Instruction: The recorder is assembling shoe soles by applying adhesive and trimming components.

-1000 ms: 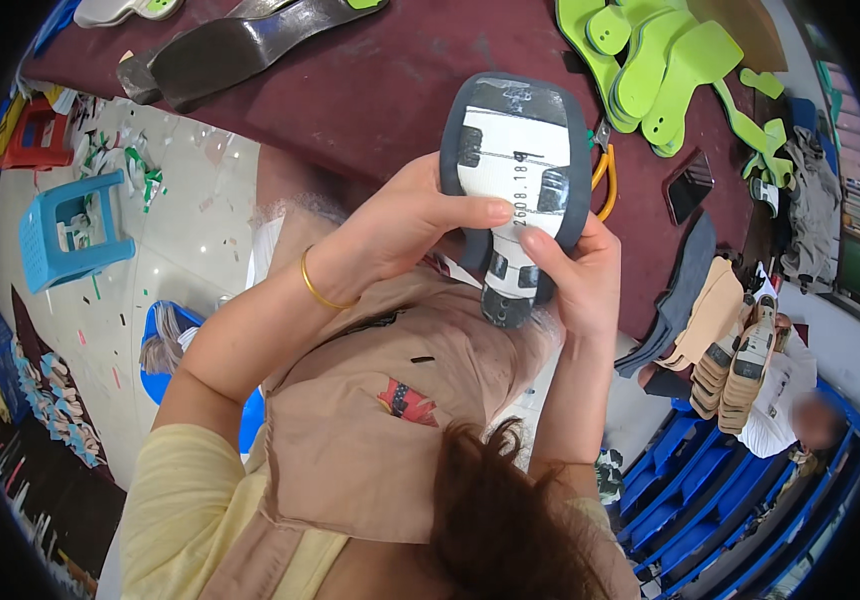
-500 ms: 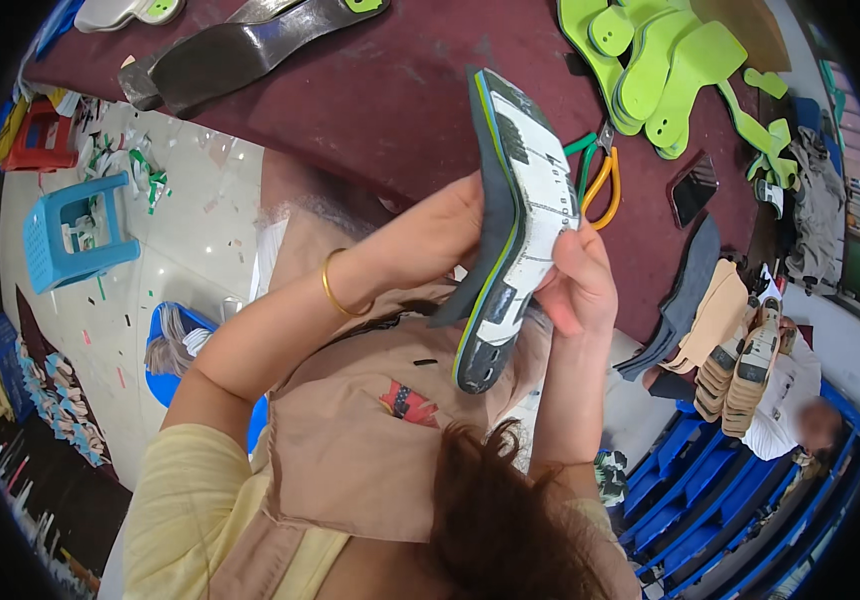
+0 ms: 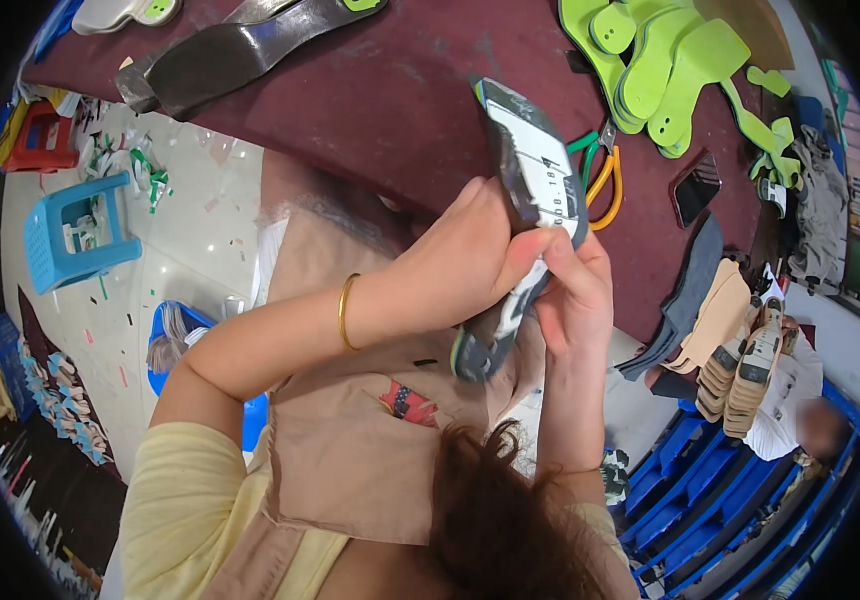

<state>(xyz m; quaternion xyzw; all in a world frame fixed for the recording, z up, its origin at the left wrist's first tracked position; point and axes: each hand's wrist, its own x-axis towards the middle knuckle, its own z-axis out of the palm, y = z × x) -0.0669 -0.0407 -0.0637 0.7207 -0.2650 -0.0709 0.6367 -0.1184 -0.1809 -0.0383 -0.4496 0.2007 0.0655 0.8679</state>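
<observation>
A shoe insole (image 3: 542, 165), white with dark patches and a dark rim, is held upright above my lap at the table's edge. My left hand (image 3: 475, 250) is closed round its left side at the middle, and the thumb presses on the pale face. On the other side my right hand (image 3: 578, 280) pinches the same narrow part, its thumb close to the left thumb. The insole's lower end slants down toward my apron (image 3: 350, 450). My fingers hide its middle and most of its back.
Scissors with green and orange handles (image 3: 605, 190) lie right of the insole on the dark red table (image 3: 400, 110). Around them are lime-green sole-shaped pieces (image 3: 685, 80), a phone (image 3: 695, 190) and dark sole pieces (image 3: 240, 60). Stacked insoles (image 3: 750, 365) and a person are at right; a blue stool (image 3: 80, 230) stands left.
My left hand has moved right and wrapped round the insole's middle, bringing both thumbs together. The insole has turned slightly, and the dark grey layer along its left side no longer shows as before.
</observation>
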